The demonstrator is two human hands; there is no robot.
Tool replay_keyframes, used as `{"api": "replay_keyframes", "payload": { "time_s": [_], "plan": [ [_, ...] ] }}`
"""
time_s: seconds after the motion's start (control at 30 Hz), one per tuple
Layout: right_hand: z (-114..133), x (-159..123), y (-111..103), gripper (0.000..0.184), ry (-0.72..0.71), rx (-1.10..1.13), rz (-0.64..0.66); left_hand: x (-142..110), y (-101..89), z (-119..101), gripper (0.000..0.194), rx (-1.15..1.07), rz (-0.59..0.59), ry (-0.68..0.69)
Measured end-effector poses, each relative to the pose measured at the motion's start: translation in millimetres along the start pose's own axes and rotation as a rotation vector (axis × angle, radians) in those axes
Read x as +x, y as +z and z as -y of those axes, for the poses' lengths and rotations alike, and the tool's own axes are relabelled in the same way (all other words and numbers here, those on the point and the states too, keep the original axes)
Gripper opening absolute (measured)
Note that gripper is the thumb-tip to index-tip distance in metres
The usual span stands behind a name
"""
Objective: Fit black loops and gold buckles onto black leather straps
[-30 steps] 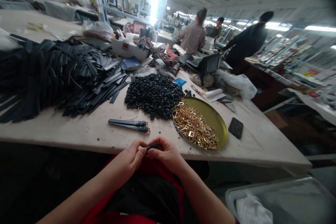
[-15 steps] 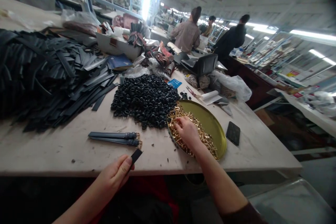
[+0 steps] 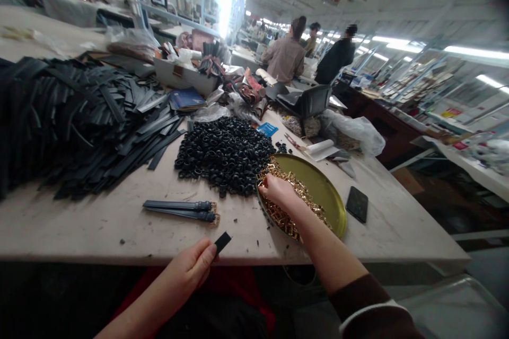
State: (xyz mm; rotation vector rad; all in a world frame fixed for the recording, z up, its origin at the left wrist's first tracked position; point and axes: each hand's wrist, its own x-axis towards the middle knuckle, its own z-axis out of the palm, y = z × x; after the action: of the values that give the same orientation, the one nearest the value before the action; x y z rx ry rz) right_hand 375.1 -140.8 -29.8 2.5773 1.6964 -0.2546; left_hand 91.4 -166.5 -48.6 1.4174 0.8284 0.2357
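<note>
Near the table's front edge, my left hand (image 3: 194, 265) is closed on a black strap (image 3: 223, 242), whose flat end sticks out past the thumb. My right hand (image 3: 280, 192) reaches into a round gold tray (image 3: 328, 183), over a heap of gold buckles (image 3: 292, 229). Its fingers are curled together at the left side of the heap; whatever they pinch is too small to make out. A few straps with buckles (image 3: 178, 207) lie together on the table. Behind them is a pile of small black loops (image 3: 222, 153).
A big heap of black straps (image 3: 91, 122) covers the left of the table (image 3: 95, 233). A dark phone (image 3: 357, 203) lies right of the tray. Scissors (image 3: 293, 141), a blue packet (image 3: 268, 129) and plastic bags (image 3: 358, 132) sit farther back. Several people stand beyond.
My hands were together on a small dark piece; they have parted. My right hand moved right into the buckle tray and stays there, while the left holds the strap.
</note>
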Motion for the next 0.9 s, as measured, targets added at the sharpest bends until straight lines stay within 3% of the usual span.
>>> {"api": "replay_keyframes", "payload": {
  "time_s": [0.17, 0.27, 0.4, 0.53, 0.6, 0.77, 0.9],
  "plan": [
    [8.6, 5.2, -3.2, 0.025, 0.027, 0.019, 0.008, -9.6, 2.4, 4.6, 0.052, -0.02, -0.003, 0.009],
    [7.8, -0.5, -6.4, 0.016, 0.002, 0.082, -0.016, -14.6, 4.4, 8.8, 0.055, -0.031, -0.031, 0.047],
    [5.9, -19.9, -12.8, 0.006, -0.05, 0.244, -0.105, -15.0, 5.9, 10.7, 0.055, -0.073, -0.019, 0.069],
    [23.8, -53.4, -10.1, 0.008, -0.15, 0.467, -0.123, -10.7, 7.3, -8.1, 0.049, -0.08, -0.082, 0.117],
    [42.7, -73.3, -2.6, 0.007, -0.214, 0.635, -0.08, -8.0, 9.0, -21.5, 0.045, -0.074, -0.112, 0.138],
    [89.2, -114.8, 15.6, 0.021, -0.296, 1.401, 0.012, -7.8, 8.8, -32.2, 0.029, 0.016, -0.185, 0.208],
    [102.6, -127.0, 17.5, 0.028, -0.21, 1.641, 0.138, -21.0, 3.2, -25.8, 0.03, 0.198, -0.259, 0.257]
  ]
}}
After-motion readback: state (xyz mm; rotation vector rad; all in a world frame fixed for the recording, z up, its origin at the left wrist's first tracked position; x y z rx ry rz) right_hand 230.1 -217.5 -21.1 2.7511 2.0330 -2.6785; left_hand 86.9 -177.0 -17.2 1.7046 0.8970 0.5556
